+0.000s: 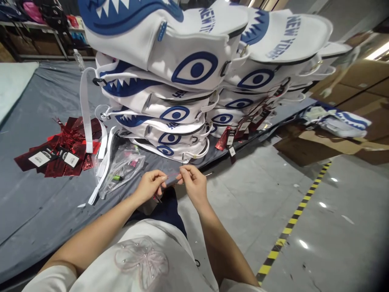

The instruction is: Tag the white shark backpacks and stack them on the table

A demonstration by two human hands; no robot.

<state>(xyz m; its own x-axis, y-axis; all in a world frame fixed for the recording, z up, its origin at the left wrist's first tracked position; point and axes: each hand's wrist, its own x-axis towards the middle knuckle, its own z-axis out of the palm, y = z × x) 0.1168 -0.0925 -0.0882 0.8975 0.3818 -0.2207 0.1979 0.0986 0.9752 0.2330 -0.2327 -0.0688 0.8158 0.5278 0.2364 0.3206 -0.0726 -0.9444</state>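
My left hand (152, 185) and my right hand (193, 183) are both pinched, close together over the table's front edge. Something thin seems to be held between the fingertips, too fine to make out. Just beyond them rises a stack of white bags (188, 87) with blue eyes, jagged teeth and straps. To the left of my left hand lies a clear plastic bag (121, 168) with small colourful items inside. A pile of shiny red tags (65, 150) with black-and-white labels is spread further left. More red tags (223, 138) hang by a second stack of bags (258, 77).
A grey cloth covers the table (36, 211). On the right, an open cardboard box (306, 150) holds more white-and-blue bags (343, 121). Yellow-and-black tape (291, 223) crosses the floor. A clear bottle (79, 60) stands at the back, near shelves of goods. Another person's arm (338, 75) shows at right.
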